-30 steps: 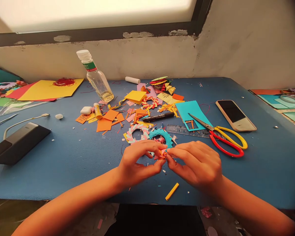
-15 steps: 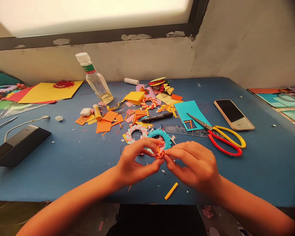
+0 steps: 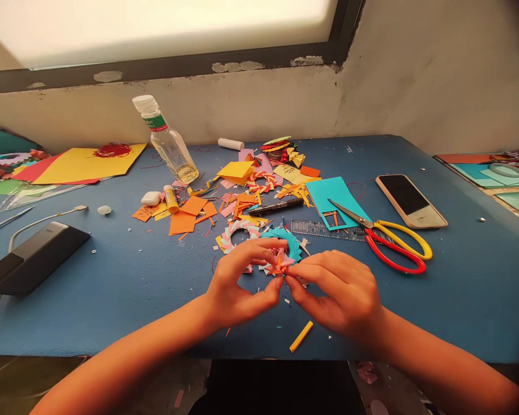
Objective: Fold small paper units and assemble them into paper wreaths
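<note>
Between my two hands is a small folded paper star [image 3: 279, 263] in pink and orange. My left hand [image 3: 240, 282] curves round its left side, thumb at the lower edge and index finger over the top. Thumb and index finger of my right hand [image 3: 339, 291] pinch its lower right edge. Just behind lie a blue folded paper ring [image 3: 290, 242] and a pink and white paper ring [image 3: 229, 235], both partly hidden by the fingers. A narrow yellow paper strip [image 3: 301, 336] lies near the table's front edge.
Scissors [image 3: 372, 225] rest across a blue paper sheet [image 3: 333, 193] and a ruler [image 3: 313, 229], left of a phone [image 3: 410, 202]. Behind are a black marker [image 3: 277, 207], orange paper squares [image 3: 184, 219], a glue stick [image 3: 171, 198] and a bottle [image 3: 173, 147]. A black device [image 3: 34, 259] stands left.
The paper star has turned so more of its pink and orange points face me. My left fingers have spread slightly, and the right hand has shifted a little left.
</note>
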A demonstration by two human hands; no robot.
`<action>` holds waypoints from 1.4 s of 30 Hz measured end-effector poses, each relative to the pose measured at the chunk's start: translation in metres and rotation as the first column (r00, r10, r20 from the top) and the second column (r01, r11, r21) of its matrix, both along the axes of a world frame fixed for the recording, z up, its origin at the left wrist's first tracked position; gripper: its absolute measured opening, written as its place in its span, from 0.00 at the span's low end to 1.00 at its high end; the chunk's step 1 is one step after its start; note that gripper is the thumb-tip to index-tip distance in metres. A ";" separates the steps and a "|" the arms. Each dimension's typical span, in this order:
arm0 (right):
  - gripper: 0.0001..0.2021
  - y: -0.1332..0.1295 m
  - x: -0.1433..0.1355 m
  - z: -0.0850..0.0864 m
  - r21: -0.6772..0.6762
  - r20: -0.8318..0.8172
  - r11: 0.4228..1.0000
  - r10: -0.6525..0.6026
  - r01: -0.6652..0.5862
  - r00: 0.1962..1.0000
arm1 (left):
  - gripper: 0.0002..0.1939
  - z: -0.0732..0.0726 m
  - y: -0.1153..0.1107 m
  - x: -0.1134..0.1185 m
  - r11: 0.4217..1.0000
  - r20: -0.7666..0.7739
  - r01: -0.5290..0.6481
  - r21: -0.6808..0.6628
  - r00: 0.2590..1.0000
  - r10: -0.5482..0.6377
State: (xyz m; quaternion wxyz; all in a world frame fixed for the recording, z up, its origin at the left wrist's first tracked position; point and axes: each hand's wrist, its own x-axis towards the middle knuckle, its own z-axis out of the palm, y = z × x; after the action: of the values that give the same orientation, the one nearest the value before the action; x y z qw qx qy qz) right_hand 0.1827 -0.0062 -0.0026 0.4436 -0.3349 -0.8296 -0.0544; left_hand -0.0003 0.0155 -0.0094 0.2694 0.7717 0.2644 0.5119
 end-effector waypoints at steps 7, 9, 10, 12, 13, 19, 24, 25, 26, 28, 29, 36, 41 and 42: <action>0.06 0.001 0.002 -0.002 0.036 0.029 0.998 -0.055 0.054 0.998 | 0.17 -0.002 0.001 0.001 0.998 0.054 -0.031 0.049 0.998 0.028; 0.07 0.001 0.002 -0.002 0.035 0.052 0.997 -0.069 0.067 0.996 | 0.19 -0.005 -0.001 0.002 0.997 0.061 -0.069 0.038 0.996 0.067; 0.07 0.001 0.002 -0.001 0.037 0.065 0.996 -0.079 0.077 0.995 | 0.19 -0.007 -0.001 0.002 0.995 0.062 -0.095 0.033 0.994 0.093; 0.08 0.001 0.001 -0.001 0.045 0.097 0.994 -0.103 0.099 0.990 | 0.17 -0.008 -0.001 0.003 0.989 0.058 -0.144 0.041 0.988 0.142; 0.08 0.001 0.001 -0.001 0.052 0.112 0.993 -0.113 0.107 0.987 | 0.17 -0.008 -0.001 0.003 0.985 0.057 -0.164 0.060 0.985 0.161; 0.08 0.001 0.000 -0.002 0.037 0.126 0.995 -0.099 0.095 0.987 | 0.11 -0.005 0.002 0.003 0.969 0.034 -0.208 0.136 0.978 0.205; 0.08 0.001 0.001 -0.002 -0.009 0.098 0.998 -0.063 0.064 0.993 | 0.08 -0.005 0.002 0.003 0.978 0.061 -0.182 0.103 0.982 0.176; 0.09 0.001 0.000 -0.002 -0.016 0.094 0.998 -0.062 0.063 0.994 | 0.08 -0.005 0.002 0.003 0.980 0.065 -0.177 0.085 0.983 0.172; 0.09 0.001 0.000 -0.001 -0.019 0.091 0.998 -0.061 0.063 0.994 | 0.08 -0.005 0.002 0.002 0.983 0.069 -0.171 0.067 0.984 0.167; 0.10 0.001 0.000 -0.001 -0.020 0.087 0.998 -0.065 0.067 0.994 | 0.08 -0.005 0.001 0.002 0.987 0.077 -0.158 0.035 0.985 0.155; 0.10 0.001 0.000 0.000 -0.018 0.088 0.997 -0.069 0.071 0.994 | 0.08 -0.005 0.001 0.002 0.988 0.081 -0.154 0.025 0.985 0.151; 0.05 0.002 0.000 0.001 -0.088 0.060 0.993 -0.068 0.073 0.996 | 0.08 -0.007 0.000 0.002 0.986 0.089 -0.169 0.011 0.982 0.167; 0.03 0.003 0.000 0.005 -0.135 0.031 0.989 -0.049 0.053 0.998 | 0.08 -0.006 0.000 0.003 0.987 0.085 -0.159 -0.011 0.984 0.159; 0.03 0.002 0.000 0.005 -0.134 0.029 0.990 -0.047 0.051 0.998 | 0.08 -0.005 0.000 0.003 0.988 0.086 -0.152 -0.013 0.984 0.153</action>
State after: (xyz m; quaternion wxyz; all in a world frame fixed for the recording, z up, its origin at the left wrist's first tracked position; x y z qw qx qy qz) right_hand 0.1825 -0.0037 0.0028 0.4079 -0.3835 -0.8285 -0.0136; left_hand 0.0029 0.0156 -0.0149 0.2429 0.7254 0.3122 0.5633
